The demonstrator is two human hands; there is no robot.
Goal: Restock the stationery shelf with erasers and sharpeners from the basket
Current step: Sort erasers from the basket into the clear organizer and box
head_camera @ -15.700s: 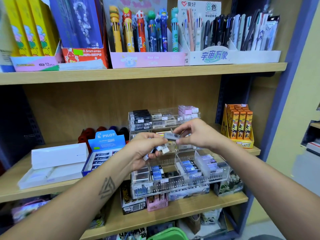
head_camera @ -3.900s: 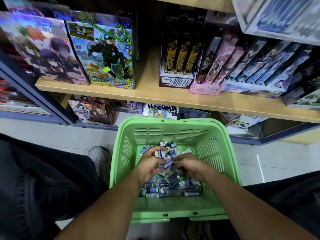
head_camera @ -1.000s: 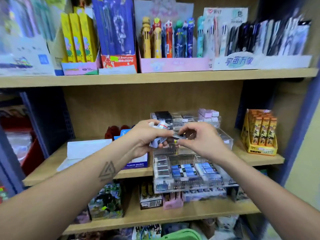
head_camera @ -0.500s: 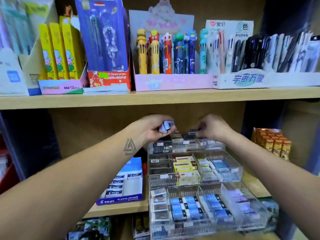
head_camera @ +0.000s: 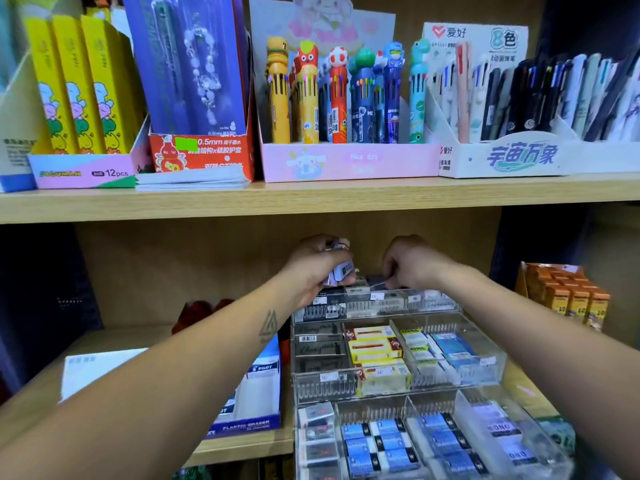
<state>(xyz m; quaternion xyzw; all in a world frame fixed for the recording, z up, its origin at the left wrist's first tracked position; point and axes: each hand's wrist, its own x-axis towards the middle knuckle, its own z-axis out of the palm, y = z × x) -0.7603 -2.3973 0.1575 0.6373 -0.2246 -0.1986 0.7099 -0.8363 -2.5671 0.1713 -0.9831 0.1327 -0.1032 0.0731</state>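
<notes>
Small wrapped erasers [head_camera: 341, 271], white with a dark printed band and a violet edge, bunched in the left hand [head_camera: 313, 261], fingers curled tight round them, just above the back-left corner of the clear acrylic display rack [head_camera: 483, 362]. One more small piece, bluish and blurred, poking out of the top of that same fist. Right hand [head_camera: 410, 261] at the rack's top tier, just right of the left hand, fingers curled downward and pinching a small dark item [head_camera: 375, 280] at the tier's rear edge; too small and blurred to tell eraser from sharpener. Top tier of the rack filled with dark-wrapped pieces and white price tags. Middle tier holding yellow-and-red boxed erasers [head_camera: 374, 348] in the centre, blue-sleeved ones to the right. Bottom tier packed with blue-and-white erasers. Left of the rack, a blue Pilot carton [head_camera: 258, 393] on the same wooden shelf. Right of the rack, orange boxes [head_camera: 568, 296]. Above the rack, cartoon-topped pens [head_camera: 341, 95] upright in a pink tray.
</notes>
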